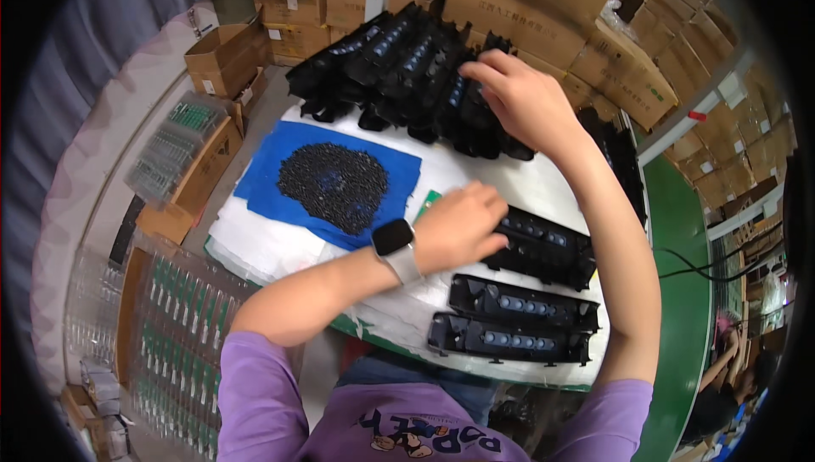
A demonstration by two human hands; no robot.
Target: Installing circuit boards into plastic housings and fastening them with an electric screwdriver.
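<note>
My left hand [463, 229], wearing a smartwatch [393, 240] on its wrist, has its fingers bent around the left end of a black plastic housing [552, 237] with a row of pale round lenses. Its fingertips are slightly blurred. Farther back, my right hand [522, 97] reaches into a pile of similar black housings [399, 63], fingers curled on one near the pile's right end. Two more housings [526, 302] lie parallel on the white table near me. A small green piece [431, 199] shows behind my left hand.
A heap of small black parts [335, 182] lies on a blue sheet [263, 165] at left. Clear trays with green circuit boards [178, 318] stand left of the table [280, 246]. Cardboard boxes [526, 12] are stacked behind. A person [739, 377] is at far right.
</note>
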